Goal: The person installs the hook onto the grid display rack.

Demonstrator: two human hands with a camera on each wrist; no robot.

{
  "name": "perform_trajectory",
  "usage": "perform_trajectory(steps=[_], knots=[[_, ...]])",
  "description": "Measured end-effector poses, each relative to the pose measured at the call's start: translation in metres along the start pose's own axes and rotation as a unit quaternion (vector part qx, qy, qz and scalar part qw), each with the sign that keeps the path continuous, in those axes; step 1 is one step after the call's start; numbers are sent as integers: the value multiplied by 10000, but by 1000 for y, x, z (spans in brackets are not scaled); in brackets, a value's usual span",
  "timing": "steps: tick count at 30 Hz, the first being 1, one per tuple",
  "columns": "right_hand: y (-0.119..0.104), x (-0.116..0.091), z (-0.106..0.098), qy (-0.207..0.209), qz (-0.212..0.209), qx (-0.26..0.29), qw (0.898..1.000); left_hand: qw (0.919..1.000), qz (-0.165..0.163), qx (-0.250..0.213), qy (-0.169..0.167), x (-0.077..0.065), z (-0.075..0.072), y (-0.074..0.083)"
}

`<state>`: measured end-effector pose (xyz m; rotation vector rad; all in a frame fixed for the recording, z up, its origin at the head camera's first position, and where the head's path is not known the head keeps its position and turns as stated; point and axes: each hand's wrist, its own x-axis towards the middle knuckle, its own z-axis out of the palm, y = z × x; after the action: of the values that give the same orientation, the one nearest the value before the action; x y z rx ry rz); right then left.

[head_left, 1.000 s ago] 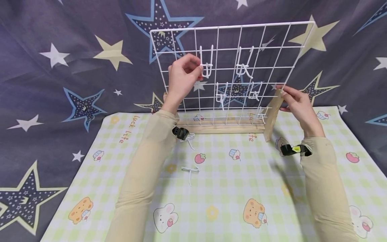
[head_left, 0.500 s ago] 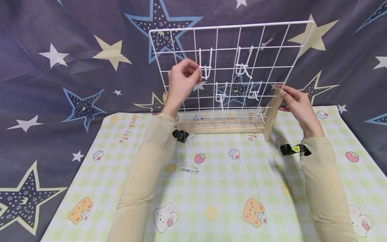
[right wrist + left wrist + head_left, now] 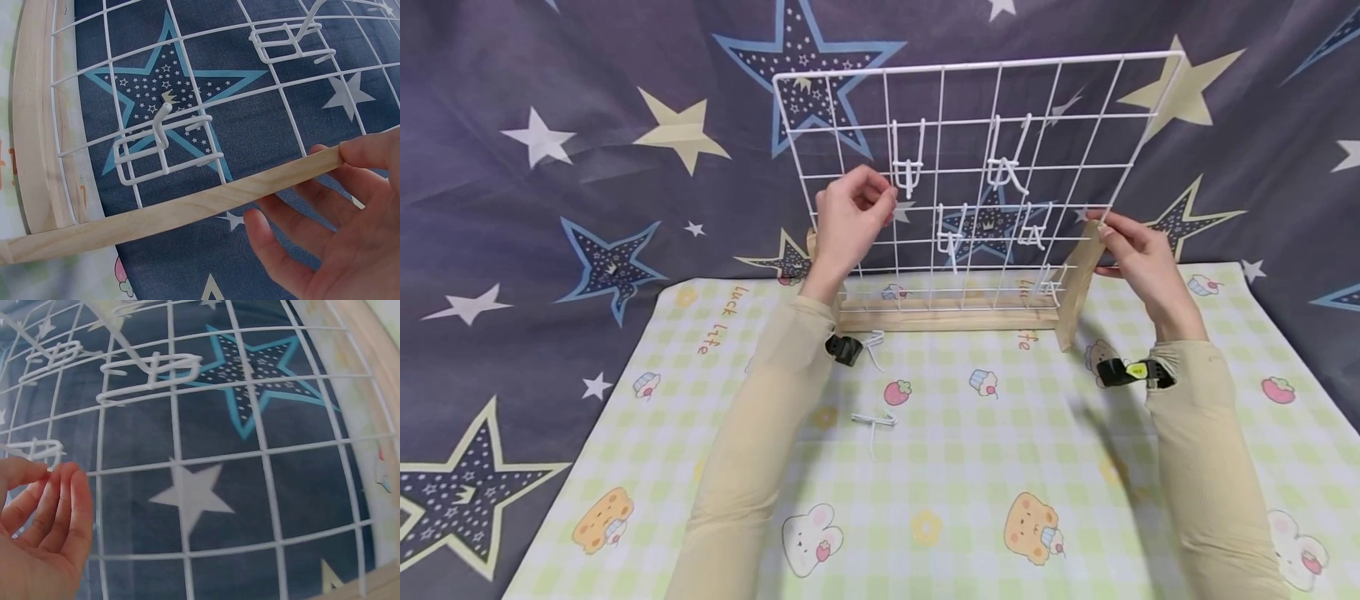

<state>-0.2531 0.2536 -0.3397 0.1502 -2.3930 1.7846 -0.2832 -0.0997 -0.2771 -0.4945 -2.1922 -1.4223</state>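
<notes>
A white wire grid panel (image 3: 955, 167) stands upright in a wooden stand (image 3: 955, 317). At its upper left hangs a white wire hook (image 3: 907, 171). My left hand (image 3: 853, 221) has thumb and fingertips pinched together right at this hook's lower left corner; the left wrist view shows the hook's end (image 3: 55, 453) meeting those fingertips (image 3: 50, 478). At the panel's right side, my right hand (image 3: 1138, 254) grips the top of the wooden upright (image 3: 1078, 283), thumb in front and fingers behind. In the right wrist view the thumb (image 3: 369, 153) presses on the upright's end (image 3: 294, 172).
More white hooks hang on the grid, at upper right (image 3: 1003, 171), in the middle (image 3: 951, 242) and lower right (image 3: 1051, 287). Two loose hooks lie on the checked tablecloth (image 3: 955, 467): one by the left wrist strap, another loose hook (image 3: 873, 421) nearer. A star-patterned curtain (image 3: 625, 83) hangs behind.
My left hand has moved down from beside the upper left hook's crossbar to its lower corner. That hook has shifted slightly down and left on the grid. The right hand stays put.
</notes>
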Motion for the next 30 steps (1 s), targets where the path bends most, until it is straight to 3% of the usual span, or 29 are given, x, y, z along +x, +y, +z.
perform_trajectory(steps=[9,17,30], knots=[[0,0,-1,-27,-99,136,9999,9995,-6,114,-298,-23,-3,-27],[1,0,-1,-32,-98,177,9998,9973,134,607,-384,-36,0,-44],[0,-1,-2,-85,-37,98,9999,9928,-485,403,-1021,-64,8,-73]])
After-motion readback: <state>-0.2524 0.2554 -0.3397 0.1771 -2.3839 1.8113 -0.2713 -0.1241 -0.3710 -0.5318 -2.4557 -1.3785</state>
